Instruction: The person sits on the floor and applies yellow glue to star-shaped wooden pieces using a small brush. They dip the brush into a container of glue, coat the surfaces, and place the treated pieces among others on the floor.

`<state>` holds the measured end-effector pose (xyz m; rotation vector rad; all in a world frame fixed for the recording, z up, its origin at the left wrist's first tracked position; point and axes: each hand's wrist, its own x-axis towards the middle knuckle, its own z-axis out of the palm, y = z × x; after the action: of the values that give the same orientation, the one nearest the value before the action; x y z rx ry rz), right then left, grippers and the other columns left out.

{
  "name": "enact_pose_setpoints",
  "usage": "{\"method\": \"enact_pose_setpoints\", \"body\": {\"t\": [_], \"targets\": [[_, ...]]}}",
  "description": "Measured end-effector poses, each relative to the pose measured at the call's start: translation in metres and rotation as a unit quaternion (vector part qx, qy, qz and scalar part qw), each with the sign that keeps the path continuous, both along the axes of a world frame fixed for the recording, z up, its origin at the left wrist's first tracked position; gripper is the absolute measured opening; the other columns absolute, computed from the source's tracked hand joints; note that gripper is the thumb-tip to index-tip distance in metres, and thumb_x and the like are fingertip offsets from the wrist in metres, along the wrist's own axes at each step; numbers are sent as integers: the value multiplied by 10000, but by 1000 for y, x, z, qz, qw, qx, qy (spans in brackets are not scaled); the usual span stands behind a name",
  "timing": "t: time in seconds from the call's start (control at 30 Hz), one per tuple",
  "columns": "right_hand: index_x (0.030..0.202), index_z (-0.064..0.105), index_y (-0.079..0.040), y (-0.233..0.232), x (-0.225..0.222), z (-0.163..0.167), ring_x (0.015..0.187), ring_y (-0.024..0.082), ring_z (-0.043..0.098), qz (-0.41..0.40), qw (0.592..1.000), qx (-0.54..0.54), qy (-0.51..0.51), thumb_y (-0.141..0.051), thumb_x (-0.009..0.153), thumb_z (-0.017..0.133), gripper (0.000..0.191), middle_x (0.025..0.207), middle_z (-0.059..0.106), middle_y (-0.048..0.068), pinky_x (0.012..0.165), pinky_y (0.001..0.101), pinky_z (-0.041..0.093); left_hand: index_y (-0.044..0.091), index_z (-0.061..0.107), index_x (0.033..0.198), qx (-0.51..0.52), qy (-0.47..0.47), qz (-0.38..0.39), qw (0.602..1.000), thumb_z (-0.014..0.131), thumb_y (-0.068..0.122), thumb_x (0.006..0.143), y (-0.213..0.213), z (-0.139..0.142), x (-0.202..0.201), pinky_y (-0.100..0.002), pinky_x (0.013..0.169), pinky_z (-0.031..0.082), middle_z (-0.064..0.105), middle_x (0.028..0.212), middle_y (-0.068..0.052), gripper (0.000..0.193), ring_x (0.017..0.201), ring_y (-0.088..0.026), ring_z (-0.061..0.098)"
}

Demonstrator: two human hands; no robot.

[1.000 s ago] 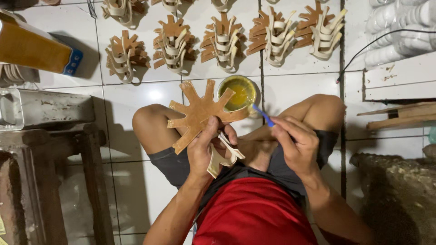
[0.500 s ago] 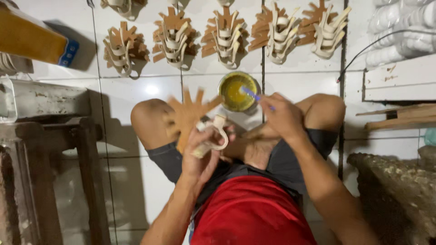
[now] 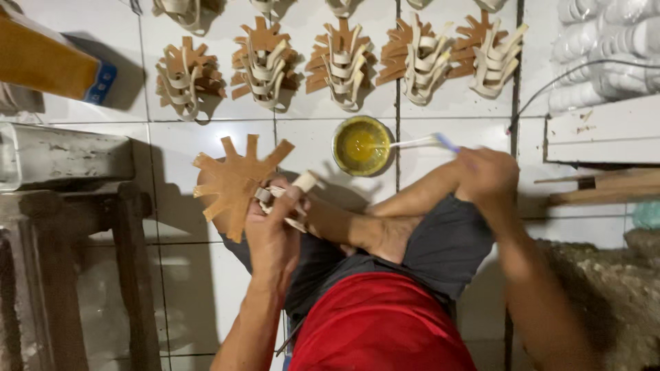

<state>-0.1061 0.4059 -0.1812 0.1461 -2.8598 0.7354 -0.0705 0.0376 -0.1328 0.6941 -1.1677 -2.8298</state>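
**Head view: brush dipped in a glue bowl while the other hand holds a spiked brown cutout**

Head camera, looking straight down on a seated person with crossed legs on a white tiled floor (image 3: 206,288). The left hand (image 3: 273,230) is closed around a brown cutout (image 3: 237,182) with finger-like spikes along its edge, together with a bundle of pale strips (image 3: 285,199) pressed against it by thumb and fingers; the cutout is held above the left knee, spikes pointing up and to the left. The right hand (image 3: 489,175) is closed on a brush (image 3: 430,141) with a white shaft and blue end; the hand is blurred, so the exact grip cannot be told. The brush tip lies inside a small round bowl (image 3: 361,145) of yellow liquid, which stands on the floor just beyond the shins, between the two hands. Beyond the bowl, a row of finished pieces (image 3: 342,62), each a brown cutout with pale strips bent over it, lies side by side on the tiles. At left stands a grey metal block (image 3: 65,156) on a dark stand; above it a tan board with a blue end (image 3: 51,65) juts in from the edge. At right, white boards (image 3: 601,134) and a wooden slat (image 3: 605,182) rest near the right arm. Red shirt (image 3: 378,323) and dark shorts fill the lower centre.
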Motion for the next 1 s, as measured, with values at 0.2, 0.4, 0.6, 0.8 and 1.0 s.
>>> {"method": "enact_pose_setpoints", "body": {"t": [0.2,0.4,0.6,0.8,1.0], "targets": [[1149,762,-6,-19,50,37,701,107,637,-138,947,-289,-10,-123,1022,687,189,870,727,93,619,239,487,17,593,1027,-55,-30,-64,996,731,6,881,64,25,-17,-289,597,576,663,881,-84,202,737,-175,713],[1174,718,49,-74,56,72,759,118,631,47,939,-339,42,-8,993,654,200,867,683,81,645,229,488,30,615,1059,-177,-10,-108,978,748,54,892,88,62,-11,-213,531,493,680,901,-77,215,766,-168,742],[1176,712,53,-84,46,94,721,118,652,29,946,-321,41,27,1006,643,186,843,657,81,628,243,517,26,610,1040,-179,-11,-106,978,758,43,885,83,62,-4,-226,535,510,648,868,-58,215,766,-165,740],[1192,715,31,-73,54,89,735,125,679,53,942,-330,28,1,1012,631,201,894,697,82,600,250,537,17,620,1031,-175,14,-132,976,755,55,892,80,66,-4,-247,593,572,664,892,-54,197,780,-161,737],[1139,775,5,-60,50,76,651,131,613,46,985,-159,40,-43,972,695,191,772,674,73,561,283,445,-3,635,1075,-186,-52,-188,963,750,65,907,77,66,2,-299,470,508,716,865,-124,215,653,-205,676]]}}
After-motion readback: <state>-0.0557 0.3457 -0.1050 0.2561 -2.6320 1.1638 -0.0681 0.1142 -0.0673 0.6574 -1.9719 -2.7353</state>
